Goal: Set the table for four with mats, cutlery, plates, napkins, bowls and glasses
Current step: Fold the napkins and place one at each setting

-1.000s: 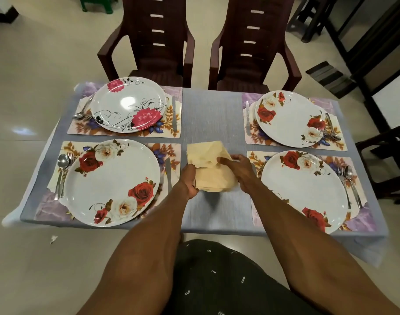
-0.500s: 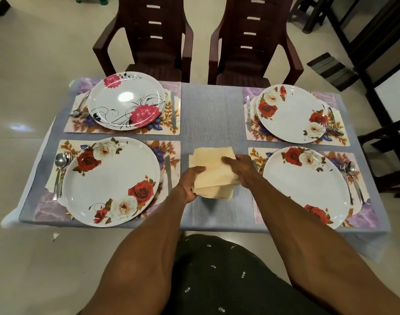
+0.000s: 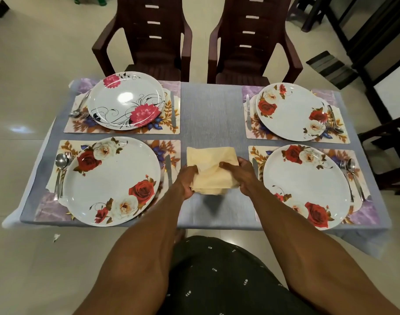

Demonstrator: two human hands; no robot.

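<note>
At six o'clock on the bench (image 3: 212,114), between the near plates, both hands' fingers pinch the yellow napkins (image 3: 211,169): left hand (image 3: 188,179), right hand (image 3: 244,175). Best peel off one layer, pressing the rest flat.

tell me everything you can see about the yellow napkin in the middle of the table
The yellow napkin is pale, soft cloth, seemingly more than one layer folded together, rumpled at its near end and flatter at the far edge. It lies on the grey tablecloth between the two near placemats. The left hand grips its left side and the right hand its right, fingers curled into the folds. No plate touches it.
</note>
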